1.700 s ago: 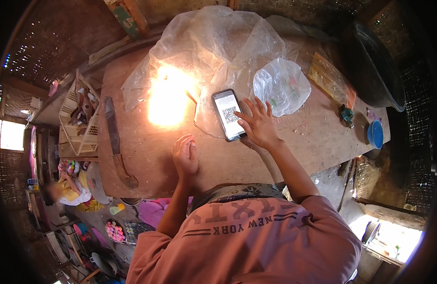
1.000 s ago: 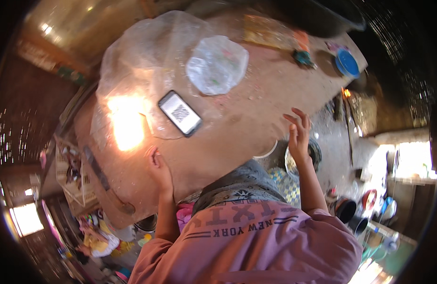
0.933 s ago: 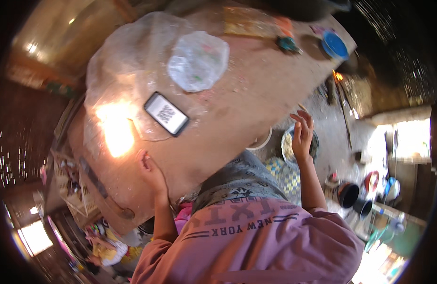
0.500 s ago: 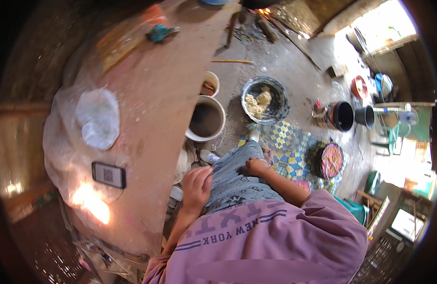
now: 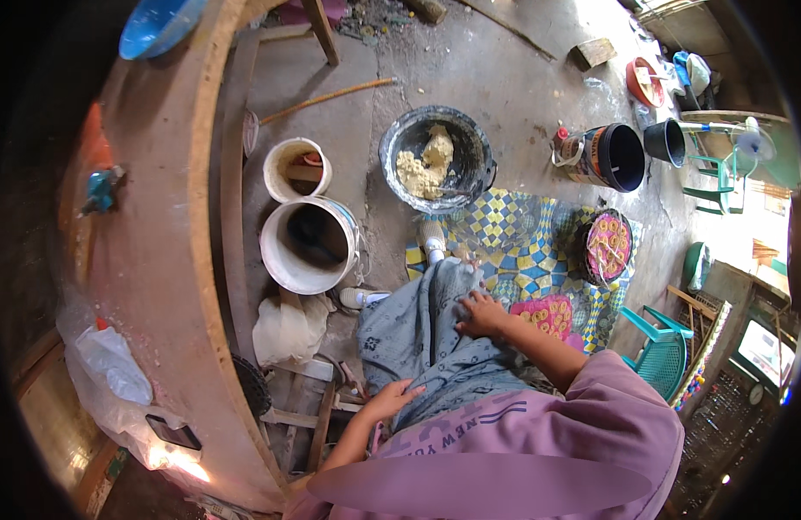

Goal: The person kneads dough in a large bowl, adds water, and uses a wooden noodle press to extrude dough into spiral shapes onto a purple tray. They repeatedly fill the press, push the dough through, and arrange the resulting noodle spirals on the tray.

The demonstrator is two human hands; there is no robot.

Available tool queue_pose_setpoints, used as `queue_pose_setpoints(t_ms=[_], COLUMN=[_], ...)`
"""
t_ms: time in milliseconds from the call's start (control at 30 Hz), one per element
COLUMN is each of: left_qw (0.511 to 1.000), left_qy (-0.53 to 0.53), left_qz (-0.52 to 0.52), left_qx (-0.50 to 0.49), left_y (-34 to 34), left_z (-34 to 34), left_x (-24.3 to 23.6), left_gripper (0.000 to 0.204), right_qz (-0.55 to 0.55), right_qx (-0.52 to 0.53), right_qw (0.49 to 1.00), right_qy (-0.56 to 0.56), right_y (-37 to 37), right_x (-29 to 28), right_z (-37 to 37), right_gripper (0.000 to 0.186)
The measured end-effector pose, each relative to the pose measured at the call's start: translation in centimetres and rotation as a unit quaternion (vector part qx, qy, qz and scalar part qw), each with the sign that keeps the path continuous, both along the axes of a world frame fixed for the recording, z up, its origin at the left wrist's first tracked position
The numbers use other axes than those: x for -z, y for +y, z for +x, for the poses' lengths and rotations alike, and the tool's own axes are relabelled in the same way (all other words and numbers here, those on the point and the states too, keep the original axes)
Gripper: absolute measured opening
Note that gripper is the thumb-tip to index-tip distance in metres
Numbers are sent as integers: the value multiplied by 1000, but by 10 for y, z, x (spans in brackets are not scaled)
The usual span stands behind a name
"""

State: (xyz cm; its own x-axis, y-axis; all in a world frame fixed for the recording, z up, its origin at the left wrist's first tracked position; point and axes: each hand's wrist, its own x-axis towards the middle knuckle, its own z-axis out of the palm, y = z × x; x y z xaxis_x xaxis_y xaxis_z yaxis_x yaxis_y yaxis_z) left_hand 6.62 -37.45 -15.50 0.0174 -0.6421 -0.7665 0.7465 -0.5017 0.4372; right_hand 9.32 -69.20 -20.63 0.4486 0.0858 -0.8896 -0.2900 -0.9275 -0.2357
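Observation:
My left hand [image 5: 395, 400] lies against my grey patterned trousers [image 5: 390, 334], fingers stretched out and holding nothing. On my other thigh rests my right hand [image 5: 481, 314], its fingers spread over the cloth. Beyond my feet a dark round basin [image 5: 485, 156] stands on the floor with lumps of pale yellow dough [image 5: 422, 169] inside. To its left are two white buckets, the nearer one [image 5: 277, 270] dark inside and the farther one [image 5: 279, 154] holding something reddish-brown.
A long wooden table [image 5: 179, 347] runs along my left, bearing a phone [image 5: 172, 432] and a plastic bag [image 5: 114, 364]. Ahead right, a patterned mat [image 5: 539, 230] carries a round tray of pink and yellow pieces [image 5: 608, 247]. Farther right are a black bucket [image 5: 624, 158] and green chairs [image 5: 665, 360].
My view has swung right, away from the table. My left hand has lowered from a raised position onto my trousers. My right hand's curled fingers have spread on my thigh.

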Motion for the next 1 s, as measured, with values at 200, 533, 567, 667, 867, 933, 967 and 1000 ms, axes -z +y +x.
queue_pose_setpoints(t_ms=[200,533,567,667,867,933,967,1000], left_qw=[852,746,746,691,566,517,524,522], left_qy=[-474,-526,-527,-600,-697,-713,-694,-683], left_qz=[217,387,389,389,430,444,439,426], left_qx=[-41,-131,-119,-106,-89,-166,-226,-283], left_y=[62,134,134,134,122,110,107,104], left_z=[15,18,19,16,-9,-18,-21,-24], left_x=[158,298,302,309,330,338,340,342], left_gripper=[36,23,22,22,42,28,29,30], right_qz=[-15,37,44,95,79,82,99,115], right_qx=[65,60,60,70,53,83,101,111], right_qw=[997,939,939,908,832,812,803,799], right_qy=[-32,-337,-336,-402,-547,-572,-579,-579], right_y=[-13,-14,-17,-25,-36,-37,-37,-40], right_x=[88,210,220,252,318,330,334,338], right_z=[22,79,77,63,27,16,12,12], right_gripper=[86,73,74,77,78,76,75,74])
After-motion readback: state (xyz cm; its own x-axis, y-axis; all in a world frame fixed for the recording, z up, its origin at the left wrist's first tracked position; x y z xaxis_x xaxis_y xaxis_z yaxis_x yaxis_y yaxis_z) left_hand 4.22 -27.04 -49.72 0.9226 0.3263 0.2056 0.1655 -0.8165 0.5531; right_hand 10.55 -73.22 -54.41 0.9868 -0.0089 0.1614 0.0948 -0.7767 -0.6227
